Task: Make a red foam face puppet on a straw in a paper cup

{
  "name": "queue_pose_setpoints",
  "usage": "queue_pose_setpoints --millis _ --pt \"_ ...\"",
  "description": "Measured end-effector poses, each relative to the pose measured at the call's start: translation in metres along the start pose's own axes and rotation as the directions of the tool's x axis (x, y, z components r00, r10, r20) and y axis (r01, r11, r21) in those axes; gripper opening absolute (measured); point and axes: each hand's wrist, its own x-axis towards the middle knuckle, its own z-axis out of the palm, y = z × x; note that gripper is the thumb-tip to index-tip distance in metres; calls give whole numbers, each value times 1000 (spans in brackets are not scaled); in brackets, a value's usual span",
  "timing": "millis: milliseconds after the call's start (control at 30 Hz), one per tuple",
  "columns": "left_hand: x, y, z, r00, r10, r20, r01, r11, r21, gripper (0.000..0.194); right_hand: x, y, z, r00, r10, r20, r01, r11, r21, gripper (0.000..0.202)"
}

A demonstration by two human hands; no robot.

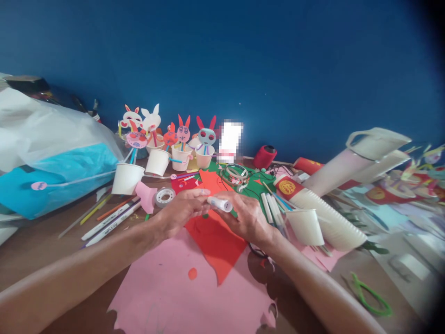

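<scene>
Above the orange paper, my two hands meet in the middle of the view. My right hand (249, 217) is closed round a short white marker (219, 204), its round end turned towards me. The fingers of my left hand (184, 208) are drawn together at the marker's other end; what part they grip is partly hidden. Beneath lies a cut sheet of orange paper (215, 246) with a pointed lower corner. It rests on a larger pink sheet (187, 297) with scalloped cut edges. A small orange disc (192, 273) lies on the pink sheet.
Paper cups (128, 180) with animal-face sticks stand at the back left. Markers (113, 225) and a tape roll (164, 197) lie left. On the right are a stack of cups (327, 218), a pitcher (354, 157) and a green pipe cleaner (373, 297). A blue wall (222, 60) rises behind.
</scene>
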Motion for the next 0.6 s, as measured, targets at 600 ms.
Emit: queue_pose_setpoints --millis 600 --pt "3 -4 -2 995 95 16 -96 993 67 25 0 1 -4 998 64 25 -64 998 -27 21"
